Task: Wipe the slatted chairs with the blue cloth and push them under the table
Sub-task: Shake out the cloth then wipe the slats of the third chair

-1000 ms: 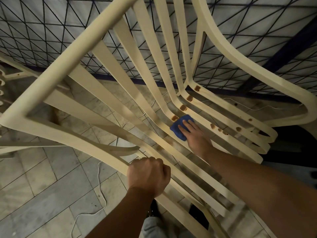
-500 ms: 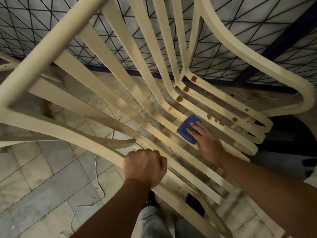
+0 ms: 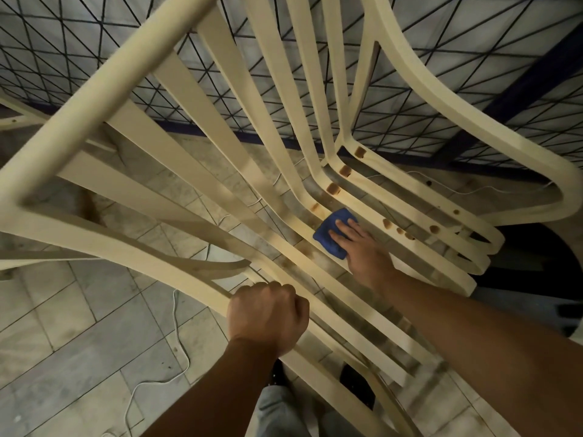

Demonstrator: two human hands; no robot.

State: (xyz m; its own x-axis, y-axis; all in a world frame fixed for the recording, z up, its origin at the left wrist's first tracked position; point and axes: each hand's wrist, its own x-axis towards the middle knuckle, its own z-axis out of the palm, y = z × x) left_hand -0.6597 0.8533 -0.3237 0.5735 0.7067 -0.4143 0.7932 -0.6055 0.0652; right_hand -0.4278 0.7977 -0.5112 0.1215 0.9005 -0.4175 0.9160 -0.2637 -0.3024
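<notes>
Head view: slatted chair fills the frame, seen from above over a tiled floor.
Right hand: centre right. Its fingers lie straight and flat, pressing the blue cloth onto a seat slat; nothing is gripped.
Blue cloth: folded pad under those fingers, just below the slat's bend and beside a brown mark.
Left hand: lower centre, fist closed round the chair's side rail, steadying it.
Change: within the last second the cloth slid down the slat, then back up toward the bend; the left grip stayed put.
Meaning: judged mid-wipe — short strokes on one slat. Neighbouring slats look streaked, so wiping seems far from finished.
Table: not in view — pushing under not yet begun.
</notes>
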